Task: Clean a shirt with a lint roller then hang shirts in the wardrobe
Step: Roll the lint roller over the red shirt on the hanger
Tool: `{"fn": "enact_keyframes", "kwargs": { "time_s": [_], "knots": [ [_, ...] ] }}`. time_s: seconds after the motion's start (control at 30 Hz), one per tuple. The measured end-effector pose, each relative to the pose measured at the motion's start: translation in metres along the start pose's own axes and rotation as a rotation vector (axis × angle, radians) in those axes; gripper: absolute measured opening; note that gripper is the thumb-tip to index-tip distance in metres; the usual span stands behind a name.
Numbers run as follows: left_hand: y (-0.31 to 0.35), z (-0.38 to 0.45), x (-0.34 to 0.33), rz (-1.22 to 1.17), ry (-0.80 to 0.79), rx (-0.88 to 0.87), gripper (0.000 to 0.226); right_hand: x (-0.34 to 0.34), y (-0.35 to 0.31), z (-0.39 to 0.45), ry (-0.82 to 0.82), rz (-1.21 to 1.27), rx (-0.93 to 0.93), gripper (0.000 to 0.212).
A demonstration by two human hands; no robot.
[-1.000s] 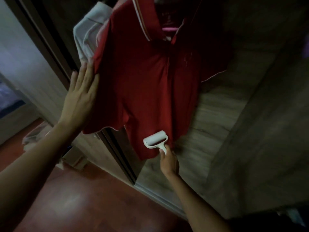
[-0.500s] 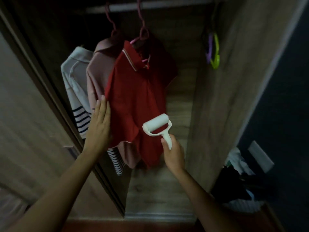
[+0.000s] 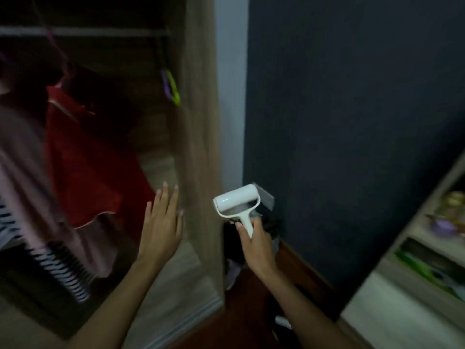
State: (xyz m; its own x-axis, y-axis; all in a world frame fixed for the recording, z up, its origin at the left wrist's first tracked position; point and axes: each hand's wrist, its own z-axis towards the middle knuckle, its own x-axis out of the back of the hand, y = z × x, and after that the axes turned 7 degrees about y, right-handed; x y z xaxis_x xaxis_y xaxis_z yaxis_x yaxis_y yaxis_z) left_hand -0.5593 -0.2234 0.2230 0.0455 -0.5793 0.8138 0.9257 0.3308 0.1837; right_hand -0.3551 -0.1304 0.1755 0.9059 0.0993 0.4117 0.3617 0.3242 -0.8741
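The right hand [image 3: 255, 244] grips the lint roller [image 3: 237, 201] at frame centre; the left hand [image 3: 161, 222], fingers straight, hovers beside the red shirt [image 3: 83, 170].

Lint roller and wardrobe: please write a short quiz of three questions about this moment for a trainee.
1. True or false: the lint roller is touching the red shirt.
2. Which hand grips the lint roller?
A. left hand
B. right hand
C. both
3. Fill in: the fingers of the left hand are ____ and hold nothing.

Key:
1. False; the roller is off to the right of the wardrobe, in front of the dark wall.
2. B.
3. Straight.
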Motion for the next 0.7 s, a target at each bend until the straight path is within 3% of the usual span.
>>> {"fn": "enact_keyframes", "kwargs": {
  "time_s": [0.33, 0.53, 0.7],
  "knots": [
    [0.225, -0.046, -0.088, -0.241, -0.226, -0.297, 0.058, 0.215, 0.122, -0.067, 0.257, -0.214, -0.287, 0.022],
    [0.367, -0.120, -0.129, -0.321, -0.418, -0.390, 0.061, 0.340, 0.216, -0.147, 0.299, -0.343, -0.501, 0.019],
    [0.440, -0.179, -0.156, -0.262, -0.533, -0.466, 0.057, 0.402, 0.286, -0.198, 0.269, -0.362, -0.624, 0.016]
  ]
}}
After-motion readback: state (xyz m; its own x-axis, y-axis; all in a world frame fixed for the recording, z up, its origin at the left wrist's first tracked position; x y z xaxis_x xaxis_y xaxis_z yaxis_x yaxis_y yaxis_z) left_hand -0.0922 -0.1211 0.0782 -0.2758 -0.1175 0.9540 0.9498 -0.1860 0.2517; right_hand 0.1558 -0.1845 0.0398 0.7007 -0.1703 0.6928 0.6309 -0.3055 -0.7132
